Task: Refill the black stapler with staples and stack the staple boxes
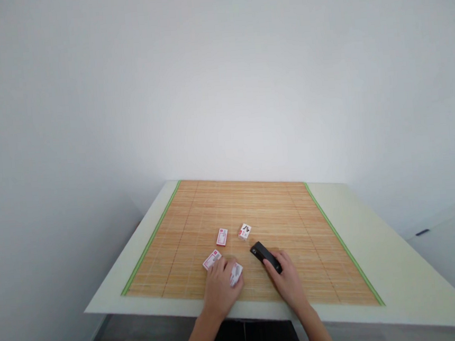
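My left hand (pixel 220 287) rests on the bamboo mat (pixel 278 208) near its front edge, fingers curled around a small white box (pixel 236 273) at its right side. Another small white and red box (pixel 212 259) lies just beyond its fingertips. My right hand (pixel 288 280) grips a black stapler-like object (pixel 265 256) that points away to the left. Two more small boxes lie further back: a white and red one (pixel 221 237) and a white one with a dark picture (pixel 244 231).
The mat with green side strips covers a pale table (pixel 377 242) that stands against a plain white wall. The table's front edge runs just before my wrists. A grey floor shows below left.
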Demonstrator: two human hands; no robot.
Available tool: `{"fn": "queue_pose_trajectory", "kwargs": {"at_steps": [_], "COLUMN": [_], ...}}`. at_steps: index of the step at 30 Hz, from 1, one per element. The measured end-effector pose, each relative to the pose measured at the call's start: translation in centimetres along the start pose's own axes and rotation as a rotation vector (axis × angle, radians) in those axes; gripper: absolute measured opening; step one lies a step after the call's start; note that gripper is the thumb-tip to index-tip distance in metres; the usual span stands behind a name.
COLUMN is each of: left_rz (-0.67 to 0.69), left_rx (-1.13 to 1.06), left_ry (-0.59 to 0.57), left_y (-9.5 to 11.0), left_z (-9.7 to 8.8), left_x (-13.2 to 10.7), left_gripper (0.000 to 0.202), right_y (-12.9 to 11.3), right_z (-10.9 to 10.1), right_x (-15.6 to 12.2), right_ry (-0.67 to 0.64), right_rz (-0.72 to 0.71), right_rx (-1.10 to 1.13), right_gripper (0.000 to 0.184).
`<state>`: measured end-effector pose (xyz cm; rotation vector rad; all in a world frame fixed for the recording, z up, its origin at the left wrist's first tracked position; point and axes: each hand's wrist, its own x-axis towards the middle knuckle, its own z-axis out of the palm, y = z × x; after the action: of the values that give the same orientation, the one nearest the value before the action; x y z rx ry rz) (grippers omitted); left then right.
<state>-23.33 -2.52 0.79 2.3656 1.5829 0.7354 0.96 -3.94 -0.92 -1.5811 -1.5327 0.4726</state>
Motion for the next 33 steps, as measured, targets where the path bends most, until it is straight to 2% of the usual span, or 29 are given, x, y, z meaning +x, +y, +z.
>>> {"fn": "queue_pose_trajectory", "kwargs": {"at_steps": [4,7,9,11,13,15,18,23,27,29,33], "left_rz": [-0.044,-0.02,0.045,0.128,0.176,0.191,0.205,0.205,0.134,0.037,-0.103], "left_rx": [0.069,0.039,-0.011,-0.047,-0.044,-0.02,-0.004,0.012,-0.008,-0.024,-0.032], "left_ry": [0.072,0.034,-0.068,-0.203,-0.305,-0.351,-0.378,-0.358,-0.372,-0.355,-0.228], "left_y": [-1.2,-1.9,-2.8,-3.9,-5.0,-5.8,-6.0,-6.6,-8.3,-8.9,-7.8], "left_z": [-0.8,-1.6,-2.4,-3.6,-4.8,-5.7,-6.3,-6.4,-6.3,-5.7,-3.2], "left_x": [0.7,1.3,1.5,1.8,2.1,2.4,2.9,3.7,3.7,3.3,2.2], "left_gripper": [0.02,0.017,0.035,0.069,0.09,0.089,0.075,0.062,0.089,0.097,0.085], "right_y": [0.1,-0.1,-0.1,-0.1,0.0,0.1,0.2,0.1,0.0,-0.1,-0.2], "right_z": [0.1,0.0,-0.1,-0.1,0.0,0.0,0.1,0.1,0.1,0.1,0.1], "right_x": [-0.2,-0.2,-0.2,-0.2,-0.2,-0.2,-0.2,-0.3,-0.3,-0.3,-0.2], "right_ry": [0.004,-0.003,-0.005,-0.009,-0.013,-0.011,0.001,0.011,0.024,0.025,0.024], "right_rz": [-0.01,-0.014,-0.015,-0.014,-0.017,-0.02,-0.021,-0.017,-0.024,-0.022,-0.014], "right_rx": [-0.016,-0.022,-0.024,-0.025,-0.026,-0.027,-0.031,-0.034,-0.024,-0.025,-0.017], "right_gripper": [0.033,0.032,0.032,0.032,0.033,0.033,0.032,0.033,0.034,0.034,0.035]}}
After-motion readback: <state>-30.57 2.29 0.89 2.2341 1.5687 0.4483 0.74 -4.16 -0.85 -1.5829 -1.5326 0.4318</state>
